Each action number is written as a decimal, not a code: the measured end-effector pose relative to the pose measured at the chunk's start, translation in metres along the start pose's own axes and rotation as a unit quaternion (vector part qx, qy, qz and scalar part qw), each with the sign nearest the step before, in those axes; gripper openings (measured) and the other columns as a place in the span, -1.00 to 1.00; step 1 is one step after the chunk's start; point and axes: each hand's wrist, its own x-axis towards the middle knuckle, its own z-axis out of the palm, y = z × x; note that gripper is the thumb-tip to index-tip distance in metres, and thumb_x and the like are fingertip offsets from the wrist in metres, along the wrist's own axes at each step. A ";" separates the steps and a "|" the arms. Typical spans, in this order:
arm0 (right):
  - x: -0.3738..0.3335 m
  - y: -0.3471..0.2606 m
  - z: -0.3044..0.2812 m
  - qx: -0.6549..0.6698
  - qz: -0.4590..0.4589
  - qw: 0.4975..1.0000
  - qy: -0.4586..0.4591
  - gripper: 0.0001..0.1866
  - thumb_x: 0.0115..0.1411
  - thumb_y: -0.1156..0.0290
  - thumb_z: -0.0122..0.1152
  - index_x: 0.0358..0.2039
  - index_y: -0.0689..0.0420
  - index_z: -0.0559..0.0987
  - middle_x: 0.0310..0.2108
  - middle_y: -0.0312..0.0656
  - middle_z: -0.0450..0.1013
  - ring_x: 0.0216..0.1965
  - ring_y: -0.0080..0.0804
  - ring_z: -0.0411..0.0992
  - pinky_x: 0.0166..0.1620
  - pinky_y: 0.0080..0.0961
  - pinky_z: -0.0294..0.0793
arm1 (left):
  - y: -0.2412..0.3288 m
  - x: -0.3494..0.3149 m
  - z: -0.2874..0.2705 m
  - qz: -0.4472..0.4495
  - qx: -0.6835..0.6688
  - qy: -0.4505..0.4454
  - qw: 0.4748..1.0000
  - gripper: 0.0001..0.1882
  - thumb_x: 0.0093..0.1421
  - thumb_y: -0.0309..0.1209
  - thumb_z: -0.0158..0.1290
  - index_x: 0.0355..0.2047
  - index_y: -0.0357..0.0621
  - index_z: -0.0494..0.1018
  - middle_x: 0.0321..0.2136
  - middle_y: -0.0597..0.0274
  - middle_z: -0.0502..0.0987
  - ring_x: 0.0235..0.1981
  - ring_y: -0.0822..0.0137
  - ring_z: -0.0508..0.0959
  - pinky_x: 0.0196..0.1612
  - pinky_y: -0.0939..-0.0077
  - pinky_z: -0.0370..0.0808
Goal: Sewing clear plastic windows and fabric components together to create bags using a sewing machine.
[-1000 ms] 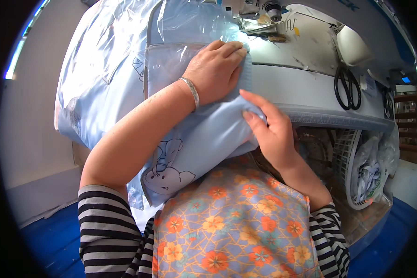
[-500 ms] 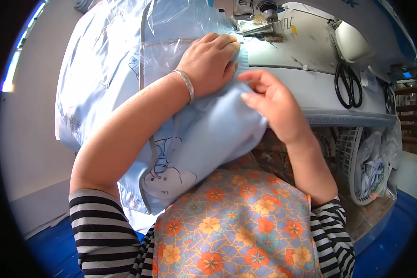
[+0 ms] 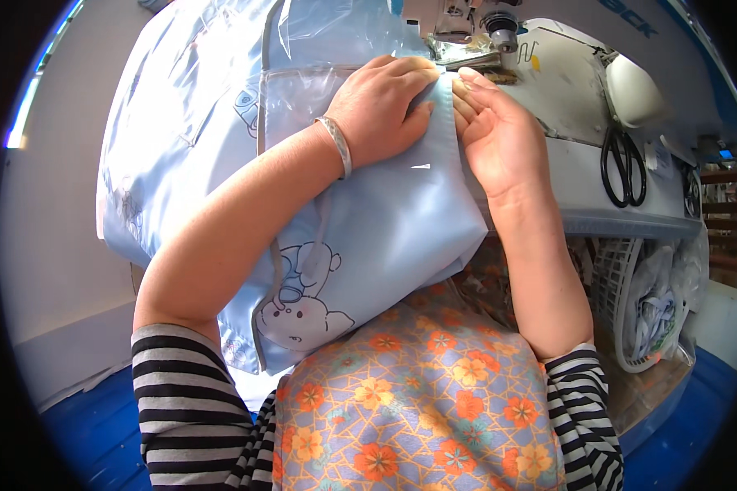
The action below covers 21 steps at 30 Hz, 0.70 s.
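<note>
Light blue satiny fabric (image 3: 401, 204) with grey piping and printed cartoon bears spreads across the sewing machine's bed and hangs over its front edge. Clear plastic film (image 3: 327, 33) covers its upper part. My left hand (image 3: 389, 106) lies on top of the fabric, palm down, fingers together and thumb apart, the fingertips close to the needle area. At the fabric's right edge is my right hand (image 3: 499, 135), palm turned toward me. Its curled fingers and thumb close on that edge, just below the sewing machine (image 3: 467, 24). The fingertips are partly hidden.
Black-handled scissors (image 3: 624, 168) lie on the machine table (image 3: 573, 188) at the right. A white plastic basket (image 3: 618, 303) with bagged fabric scraps stands below it. A white rounded part (image 3: 635, 90) sits at the back right. A floral apron (image 3: 418, 401) covers my lap.
My right hand has moved up and turned palm toward me, closing on the fabric's edge. The fabric's right part is now spread smoother. My left hand has shifted slightly to the right in the picture.
</note>
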 end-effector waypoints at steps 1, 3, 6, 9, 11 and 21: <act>0.001 0.001 0.001 -0.002 -0.008 1.000 0.019 -0.63 0.22 0.54 -0.04 0.02 0.44 0.29 -0.10 0.08 0.40 -0.07 -0.25 0.43 0.04 -0.42 0.44 | 0.000 0.000 -0.001 -0.006 -0.003 -0.005 1.000 -0.63 0.06 -0.36 0.01 -0.13 -0.28 0.49 -0.10 0.01 0.51 -0.10 0.06 0.48 0.04 0.26 0.41; 0.001 0.001 0.003 -0.006 -0.008 1.000 0.021 -0.63 0.22 0.54 -0.04 0.01 0.45 0.30 -0.11 0.08 0.40 -0.08 -0.25 0.44 0.04 -0.42 0.44 | 0.000 0.000 -0.003 -0.008 -0.003 -0.005 1.000 -0.63 0.06 -0.36 0.01 -0.13 -0.28 0.49 -0.10 0.02 0.51 -0.09 0.07 0.48 0.04 0.26 0.41; 0.000 -0.002 0.004 -0.013 -0.004 1.000 0.022 -0.64 0.22 0.54 -0.03 0.00 0.45 0.32 -0.10 0.08 0.40 -0.09 -0.25 0.44 0.04 -0.42 0.45 | 0.003 0.001 -0.005 -0.020 -0.007 -0.012 1.000 -0.63 0.05 -0.36 0.00 -0.14 -0.27 0.50 -0.09 0.06 0.52 -0.08 0.09 0.47 0.04 0.26 0.41; -0.001 -0.007 0.006 -0.029 0.002 1.000 0.003 -0.63 0.21 0.54 -0.03 0.01 0.45 0.33 -0.08 0.07 0.40 -0.06 -0.25 0.43 0.06 -0.42 0.43 | 0.003 0.004 -0.004 -0.028 -0.002 -0.017 0.999 -0.63 0.04 -0.36 0.00 -0.15 -0.27 0.50 -0.09 0.09 0.52 -0.08 0.11 0.47 0.03 0.26 0.41; -0.002 -0.010 0.006 -0.039 0.005 0.999 -0.014 -0.62 0.21 0.54 -0.03 0.03 0.45 0.32 -0.07 0.07 0.40 -0.04 -0.25 0.42 0.08 -0.41 0.42 | 0.002 0.006 -0.004 -0.025 0.008 -0.017 1.000 -0.63 0.03 -0.35 0.00 -0.15 -0.26 0.50 -0.09 0.11 0.52 -0.08 0.12 0.47 0.03 0.26 0.42; -0.025 -0.017 0.000 -0.206 -0.036 0.978 -0.019 -0.66 0.22 0.50 0.02 -0.01 0.38 0.43 -0.02 -0.08 0.41 0.05 -0.39 0.34 0.16 -0.49 0.26 | 0.007 0.003 0.005 -0.008 0.099 0.015 0.995 -0.70 0.01 -0.40 0.00 -0.23 -0.21 0.52 -0.22 0.20 0.50 -0.12 0.21 0.47 0.00 0.32 0.38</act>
